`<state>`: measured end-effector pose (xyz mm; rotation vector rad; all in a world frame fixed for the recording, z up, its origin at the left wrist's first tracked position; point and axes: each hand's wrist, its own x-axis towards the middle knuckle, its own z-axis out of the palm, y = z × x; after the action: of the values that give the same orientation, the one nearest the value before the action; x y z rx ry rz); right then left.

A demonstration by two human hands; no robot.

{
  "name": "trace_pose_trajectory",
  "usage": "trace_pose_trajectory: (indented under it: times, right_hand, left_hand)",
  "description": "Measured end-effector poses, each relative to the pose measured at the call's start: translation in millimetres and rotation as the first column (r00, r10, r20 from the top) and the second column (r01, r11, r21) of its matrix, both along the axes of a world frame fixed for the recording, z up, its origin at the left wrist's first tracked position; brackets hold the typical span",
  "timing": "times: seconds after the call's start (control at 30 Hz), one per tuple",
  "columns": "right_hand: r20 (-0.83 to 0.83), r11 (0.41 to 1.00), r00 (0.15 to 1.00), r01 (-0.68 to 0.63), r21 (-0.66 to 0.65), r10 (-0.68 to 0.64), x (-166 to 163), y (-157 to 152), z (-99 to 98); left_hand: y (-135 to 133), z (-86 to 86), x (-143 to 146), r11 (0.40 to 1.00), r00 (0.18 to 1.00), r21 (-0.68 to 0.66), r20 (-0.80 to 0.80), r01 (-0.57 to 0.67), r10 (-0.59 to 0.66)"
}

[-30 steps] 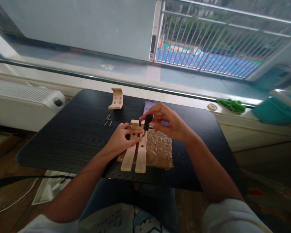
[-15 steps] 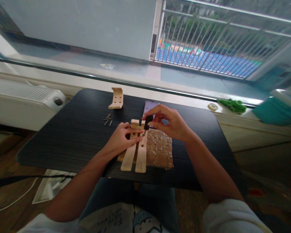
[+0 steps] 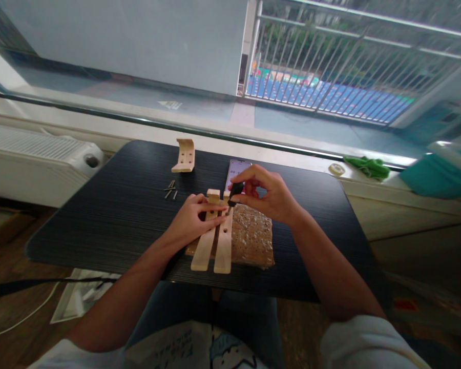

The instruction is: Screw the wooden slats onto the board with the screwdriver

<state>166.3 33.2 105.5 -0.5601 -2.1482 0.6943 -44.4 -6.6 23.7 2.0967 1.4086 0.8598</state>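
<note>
A short screwdriver with a black handle (image 3: 236, 189) is pinched between the thumb and fingers of my right hand (image 3: 267, 193). Its tip points down at the upper part of the right-hand wooden piece (image 3: 223, 251), which has dark holes. Beside that lies a matching wooden piece (image 3: 202, 254), a narrow gap between them. My left hand (image 3: 192, 219) reaches across both pieces, thumb and forefinger pressing them down on either side of the tip. Whether a screw sits under the tip is too small to tell. Beneath the pieces is a brown, plastic-wrapped block (image 3: 253, 237).
Several loose screws (image 3: 170, 189) lie on the black table (image 3: 111, 215) left of my hands. Farther back stands a curved wooden part with holes (image 3: 185, 156). A phone (image 3: 236, 168) lies behind my right hand. A green cloth (image 3: 368, 167) and tape roll (image 3: 336, 169) rest on the windowsill.
My right hand and the screwdriver handle have shifted very slightly, with a small change in finger position. My left hand and the wooden pieces stay where they were.
</note>
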Motion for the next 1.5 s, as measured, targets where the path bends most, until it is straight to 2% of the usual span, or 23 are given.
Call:
trace_pose_trajectory:
  times: [0.2,0.9,1.27,1.5]
  right_hand:
    - [0.022,0.997,0.997,0.072,-0.012,-0.072,-1.9,-0.3,-1.0]
    - [-0.008,0.991,0.992,0.125,-0.036,-0.126,-8.0,-2.6,-3.5]
    - [-0.067,0.996,0.995,0.078,0.051,-0.075,-8.1,-2.7,-5.1]
    - [0.024,0.997,0.998,0.060,0.054,-0.061,-2.2,-0.3,-3.0]
  left_hand:
    - [1.3,-0.7,0.4,1.000,1.000,-0.013,0.005,-0.003,0.003]
    - [1.1,-0.6,0.2,1.000,1.000,-0.016,0.013,-0.006,0.006]
    - [1.1,-0.3,0.8,1.000,1.000,-0.008,0.012,-0.002,0.002]
    - [0.6,0.4,0.4,1.000,1.000,-0.007,0.013,-0.003,0.004]
